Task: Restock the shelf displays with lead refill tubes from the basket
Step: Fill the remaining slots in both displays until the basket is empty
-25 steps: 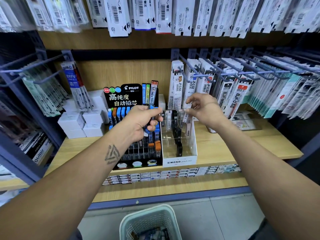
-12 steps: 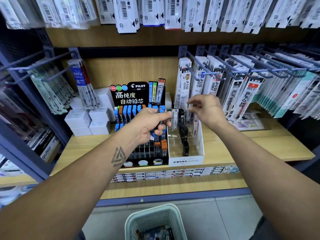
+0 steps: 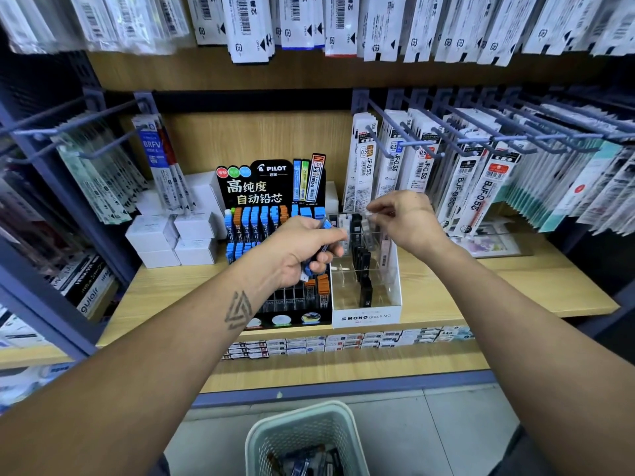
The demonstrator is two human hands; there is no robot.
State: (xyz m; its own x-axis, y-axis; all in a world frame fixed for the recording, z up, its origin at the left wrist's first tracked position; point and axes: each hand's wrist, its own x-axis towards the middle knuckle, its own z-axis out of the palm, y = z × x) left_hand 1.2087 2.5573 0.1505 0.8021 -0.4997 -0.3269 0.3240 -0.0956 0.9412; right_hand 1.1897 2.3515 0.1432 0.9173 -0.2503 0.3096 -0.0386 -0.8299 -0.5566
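Nearest the camera, a pale mesh basket [image 3: 302,438] stands on the floor below the shelf, with several dark lead refill tubes [image 3: 309,460] lying loose in its bottom. Above it runs the front edge of the wooden shelf [image 3: 446,304], lined with a strip of small price labels [image 3: 343,341].

Both forearms reach up over the shelf. The left hand [image 3: 302,252] has its fingers curled around a small bunch of blue-capped tubes [image 3: 321,249], gripping them in front of the black PILOT display [image 3: 275,187]. That display carries rows of blue- and orange-capped tubes in its slots. Just beside it, to the right, sits the white MONO display [image 3: 371,316], a clear-partitioned box with a column of black tubes near its middle and other compartments showing no stock.

The right hand [image 3: 409,221] hovers over the back of the MONO display, fingers bent with thumb and forefinger pinched together on a small pale item [image 3: 369,214]; I cannot tell what it is.

Left of the PILOT display, white boxes [image 3: 175,235] are stacked. Behind, refill packs [image 3: 395,163] hang from blue-grey hooks [image 3: 388,132], and more packets hang from the shelf above.
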